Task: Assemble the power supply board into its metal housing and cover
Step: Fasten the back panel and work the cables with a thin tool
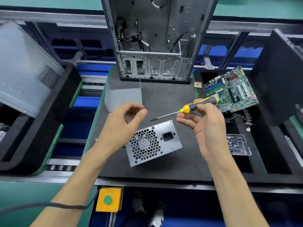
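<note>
The power supply housing (154, 143) stands on the dark mat, its fan grille and power socket facing up at me. A bent grey metal cover (123, 98) lies behind it. My right hand (205, 126) grips a yellow and grey screwdriver (193, 107) by the handle. Its shaft points left, with a small screw at the tip (152, 119) above the housing. My left hand (121, 125) hovers above the housing's left side with fingers loosely curled and thumb out; nothing shows in it.
An open computer case (154, 40) stands upright at the back of the mat (172, 167). A green motherboard (232, 90) leans at right over a black tray. A grey side panel (24, 69) lies at left. A yellow box with a green button (109, 199) sits below the table edge.
</note>
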Demonstrator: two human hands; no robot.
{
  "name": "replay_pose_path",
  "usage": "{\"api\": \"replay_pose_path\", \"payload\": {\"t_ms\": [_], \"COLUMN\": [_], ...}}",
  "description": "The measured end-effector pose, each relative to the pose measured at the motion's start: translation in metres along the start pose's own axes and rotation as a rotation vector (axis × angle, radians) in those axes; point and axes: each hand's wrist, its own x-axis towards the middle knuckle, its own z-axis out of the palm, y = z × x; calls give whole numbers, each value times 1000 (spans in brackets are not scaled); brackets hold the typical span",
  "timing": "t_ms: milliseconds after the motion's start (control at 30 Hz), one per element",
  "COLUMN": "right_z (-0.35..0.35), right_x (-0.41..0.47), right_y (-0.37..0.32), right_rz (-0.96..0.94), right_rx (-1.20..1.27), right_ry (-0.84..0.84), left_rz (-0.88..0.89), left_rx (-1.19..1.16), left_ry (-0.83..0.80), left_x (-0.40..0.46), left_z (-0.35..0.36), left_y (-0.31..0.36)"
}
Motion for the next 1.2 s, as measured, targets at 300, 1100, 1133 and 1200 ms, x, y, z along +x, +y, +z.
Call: {"api": "replay_pose_path", "payload": {"t_ms": [300, 1100, 1133, 1200], "right_z": [-3, -4, -4, -4], "right_x": [-8, -18, -17, -18], "right_y": [0, 0, 0, 2], "right_rz": [-126, -266, -264, -267], "right_rx": [-121, -247, -256, -266], "right_ry": [-1, -38, -36, -35], "left_rz": [-208, -468, -470, -469], "left_rx": [178, -518, -523, -527], "left_ry": [-423, -281, -284, -282], "left_x": [0, -10, -10, -9], "left_z": [1, 16, 16, 16], "left_y": [-28, -45, -45, -45]}}
